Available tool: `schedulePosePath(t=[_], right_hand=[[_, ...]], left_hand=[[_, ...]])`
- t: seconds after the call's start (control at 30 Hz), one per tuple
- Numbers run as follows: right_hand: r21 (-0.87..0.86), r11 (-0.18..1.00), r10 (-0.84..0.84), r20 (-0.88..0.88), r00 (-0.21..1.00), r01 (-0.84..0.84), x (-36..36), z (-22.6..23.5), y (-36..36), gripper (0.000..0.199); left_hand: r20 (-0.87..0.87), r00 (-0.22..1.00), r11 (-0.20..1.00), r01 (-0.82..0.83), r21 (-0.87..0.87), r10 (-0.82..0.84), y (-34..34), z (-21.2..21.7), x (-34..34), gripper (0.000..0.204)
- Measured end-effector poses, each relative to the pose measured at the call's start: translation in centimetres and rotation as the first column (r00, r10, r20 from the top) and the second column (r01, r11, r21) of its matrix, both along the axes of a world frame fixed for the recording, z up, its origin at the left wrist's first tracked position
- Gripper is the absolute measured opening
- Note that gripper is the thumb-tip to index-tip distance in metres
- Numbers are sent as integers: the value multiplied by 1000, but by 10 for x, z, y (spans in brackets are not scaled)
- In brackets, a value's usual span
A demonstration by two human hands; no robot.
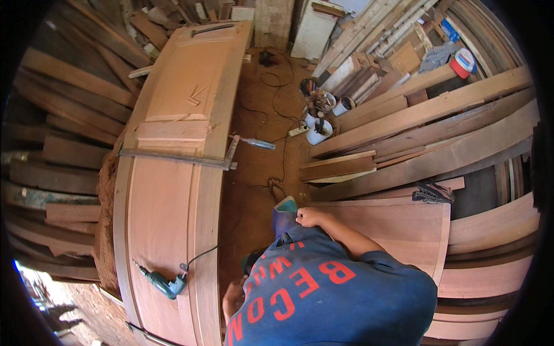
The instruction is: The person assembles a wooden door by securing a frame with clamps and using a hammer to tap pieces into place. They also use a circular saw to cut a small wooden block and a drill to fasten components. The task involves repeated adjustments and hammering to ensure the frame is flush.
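The long pale wooden panelled door (173, 190) lies flat, with 1 green electric drill (164, 284) on its near end, its body lying across the door's length. The left hand (234, 295), just right of the door, is the nearer; its grip cannot be told. The right hand (309, 216), farther right, rests with fingers bent on 1 curved reddish board (398, 230); whether it clasps the board is unclear.

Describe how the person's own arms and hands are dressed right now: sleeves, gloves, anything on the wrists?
Both hands are bare, with no gloves. The right hand and its forearm are uncovered up to a short blue sleeve. It belongs to a blue T-shirt with red block lettering. No watch or band shows on that wrist. The left hand is mostly hidden by the shirt.
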State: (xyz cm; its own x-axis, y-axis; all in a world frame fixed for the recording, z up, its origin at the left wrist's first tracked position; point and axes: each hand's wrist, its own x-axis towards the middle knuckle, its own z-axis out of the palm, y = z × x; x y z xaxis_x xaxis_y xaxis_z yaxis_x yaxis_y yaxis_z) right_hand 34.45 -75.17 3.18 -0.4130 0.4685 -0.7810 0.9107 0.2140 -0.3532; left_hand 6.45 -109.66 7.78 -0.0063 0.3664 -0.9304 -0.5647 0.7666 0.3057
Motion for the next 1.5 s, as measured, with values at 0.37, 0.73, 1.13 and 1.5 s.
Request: schedulePosePath(t=[0.37,0.73,1.13,1.5], right_hand=[[-57,942,-333,-82,939,329,75,-85,186,32],[-126,917,-383,-9,924,379,136,-106,322,23],[-73,997,-7,-174,985,-6,-21,-69,422,29],[109,943,-112,-786,608,314,-279,84,730,26]], left_hand=[[-974,153,919,382,-97,-166,328,27,-70,65],[-796,103,704,544,-457,-596,345,-50,-72,111],[-956,226,957,263,-126,-188,362,-17,-51,79],[-556,792,961,137,-242,-253,390,59,80,20]])
